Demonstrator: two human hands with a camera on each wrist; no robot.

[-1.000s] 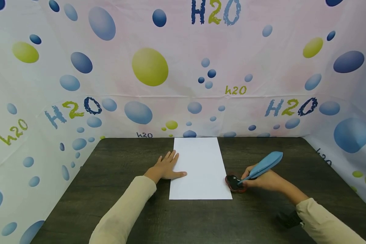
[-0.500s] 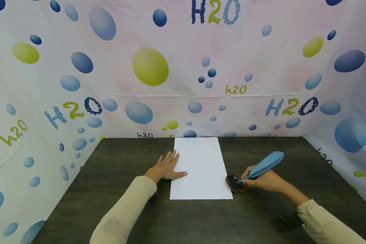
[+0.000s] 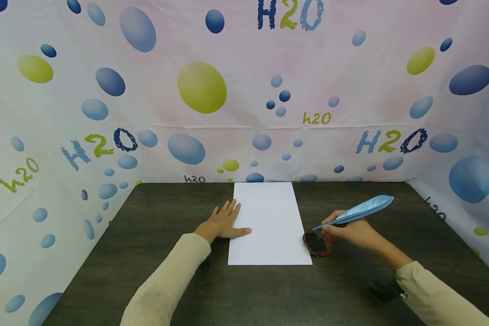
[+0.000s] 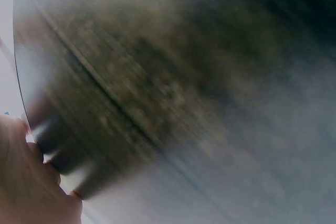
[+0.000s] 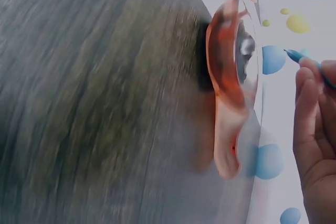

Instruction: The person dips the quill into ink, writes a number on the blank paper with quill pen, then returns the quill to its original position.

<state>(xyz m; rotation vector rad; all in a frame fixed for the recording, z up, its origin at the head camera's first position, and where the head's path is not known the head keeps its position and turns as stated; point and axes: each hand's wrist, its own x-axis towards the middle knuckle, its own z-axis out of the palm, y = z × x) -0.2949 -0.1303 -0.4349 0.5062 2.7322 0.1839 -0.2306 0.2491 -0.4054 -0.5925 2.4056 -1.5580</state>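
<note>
In the head view a blue feather quill [image 3: 360,209] is pinched between the thumb and fingers of my right hand [image 3: 356,232]. Its pointed tip [image 5: 291,54] is clear of the dish in the right wrist view. Below it, a small orange-tinted see-through dish [image 5: 223,66] with a short handle holds dark liquid, touching or overlapping the right edge of a blank white sheet of paper [image 3: 269,222]. My left hand [image 3: 223,225] lies flat with spread fingers on the sheet's left edge, thumb over the paper. The left wrist view shows part of that hand [image 4: 37,182] beside a blurred surface.
The paper lies on a dark wood-grain table [image 3: 179,203]. Behind and at both sides hangs a white curtain [image 3: 236,90] printed with blue and green bubbles. A dark object [image 3: 385,290] shows by the right sleeve.
My right hand has lifted the quill's tip up out of the dish, and the feather now leans flatter, further up and right. The left hand and the paper have stayed in place.
</note>
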